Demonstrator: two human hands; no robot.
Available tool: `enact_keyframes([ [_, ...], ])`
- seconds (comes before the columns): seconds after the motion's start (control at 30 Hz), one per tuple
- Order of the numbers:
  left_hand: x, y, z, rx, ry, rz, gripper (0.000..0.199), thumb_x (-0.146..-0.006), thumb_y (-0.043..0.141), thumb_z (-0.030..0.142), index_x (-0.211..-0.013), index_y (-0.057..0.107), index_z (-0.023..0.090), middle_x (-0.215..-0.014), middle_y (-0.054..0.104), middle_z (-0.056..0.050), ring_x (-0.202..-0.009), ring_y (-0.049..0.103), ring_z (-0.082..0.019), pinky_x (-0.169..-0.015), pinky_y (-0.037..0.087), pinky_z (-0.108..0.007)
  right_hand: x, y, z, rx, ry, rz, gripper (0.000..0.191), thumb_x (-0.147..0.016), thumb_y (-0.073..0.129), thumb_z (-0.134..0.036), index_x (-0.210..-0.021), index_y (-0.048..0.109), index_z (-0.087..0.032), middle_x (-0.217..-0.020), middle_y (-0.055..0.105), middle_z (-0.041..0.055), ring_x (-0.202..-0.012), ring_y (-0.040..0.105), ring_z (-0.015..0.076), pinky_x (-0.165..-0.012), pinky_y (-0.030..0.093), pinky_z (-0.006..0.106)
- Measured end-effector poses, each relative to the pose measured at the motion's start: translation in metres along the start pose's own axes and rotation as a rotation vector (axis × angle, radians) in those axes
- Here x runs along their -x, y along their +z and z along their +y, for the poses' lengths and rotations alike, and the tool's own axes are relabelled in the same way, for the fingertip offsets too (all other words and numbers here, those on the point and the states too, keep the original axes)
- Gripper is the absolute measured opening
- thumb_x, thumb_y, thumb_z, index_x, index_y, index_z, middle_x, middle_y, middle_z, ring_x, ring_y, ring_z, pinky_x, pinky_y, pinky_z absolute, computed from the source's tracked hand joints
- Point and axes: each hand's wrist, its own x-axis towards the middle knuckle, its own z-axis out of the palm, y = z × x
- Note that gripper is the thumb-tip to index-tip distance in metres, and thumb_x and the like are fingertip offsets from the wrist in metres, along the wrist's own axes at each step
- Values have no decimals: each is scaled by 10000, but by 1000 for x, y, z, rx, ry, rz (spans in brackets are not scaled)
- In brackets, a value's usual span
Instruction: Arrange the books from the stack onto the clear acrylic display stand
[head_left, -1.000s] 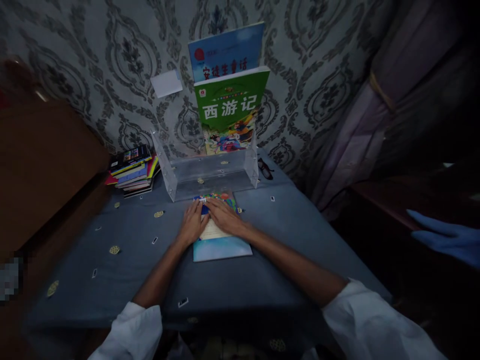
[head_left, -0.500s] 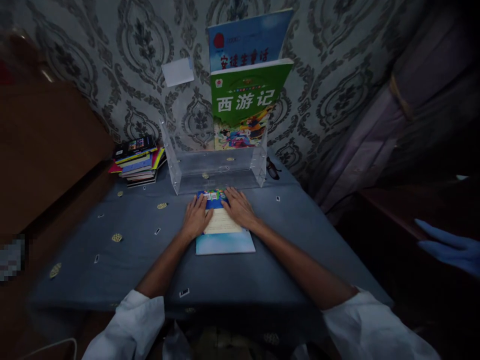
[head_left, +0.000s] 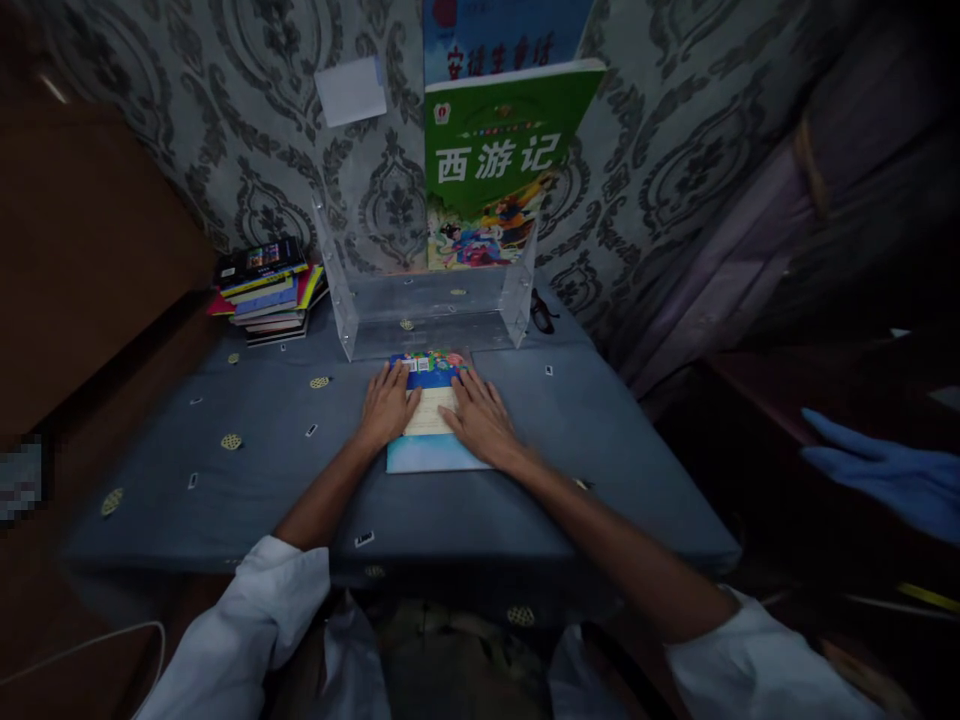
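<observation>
A book [head_left: 427, 453] lies flat on the table in front of me, its cover blue at top and bottom with a cream panel of small print between. My left hand [head_left: 388, 405] rests on the book's left edge, fingers stretched forward. On the right side my right hand [head_left: 480, 412] lies flat, fingers apart and pointing away from me. Just beyond the book stands a clear acrylic book stand [head_left: 427, 335]. It holds a green book [head_left: 491, 180] upright, with a blue book [head_left: 510, 35] behind it.
A stack of books [head_left: 266, 295] sits at the back left of the cloth-covered table [head_left: 277, 480]. Dark glasses [head_left: 541, 313] lie right of the stand. A white card [head_left: 351, 92] is on the patterned wall. A blue glove-like shape [head_left: 885, 465] shows at far right.
My view has tipped down a little, so things sit higher in it. My right hand has slid slightly back toward me along the book, showing more of its top; the left stays on its edge.
</observation>
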Motion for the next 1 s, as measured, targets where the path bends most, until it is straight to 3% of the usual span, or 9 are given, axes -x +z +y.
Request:
enact_keyframes([
  [0.27, 3, -4, 2, 19, -16, -3, 544, -1018, 381, 336, -1498, 408, 81, -1593, 364, -157, -1493, 314, -286, -1205, 285, -454, 36, 3, -2, -16, -82, 52, 646, -1008, 357, -501, -1512, 397, -97, -1605, 339, 192, -1521, 225, 311, -1210, 242, 528],
  [0.43, 14, 0, 5, 43, -10, 24, 570, -1019, 367, 372, -1517, 373, 94, -1599, 337, -184, -1495, 304, -318, -1203, 266, -520, 37, 6, -2, -23, -87, 68, 620, -1001, 403, -443, -1507, 397, -84, -1605, 332, 204, -1518, 231, 320, -1208, 277, 521],
  [0.7, 50, 10, 11, 18, 44, 60, 581, -1008, 421, 413, -1472, 432, 63, -1580, 371, -196, -1483, 309, -366, -1178, 314, -515, 37, 10, 1, -52, -106, 101, 605, -996, 423, -418, -1505, 404, -91, -1601, 339, 209, -1516, 240, 321, -1198, 304, 535],
  [1.0, 55, 18, 9, 80, 63, 134, 510, -998, 438, 370, -1433, 475, 106, -1540, 436, -199, -1476, 339, -341, -1153, 359, -544, 39, 6, -3, -10, -102, 93, 600, -1000, 431, -400, -1482, 434, -43, -1592, 343, 225, -1510, 254, 319, -1205, 314, 505],
])
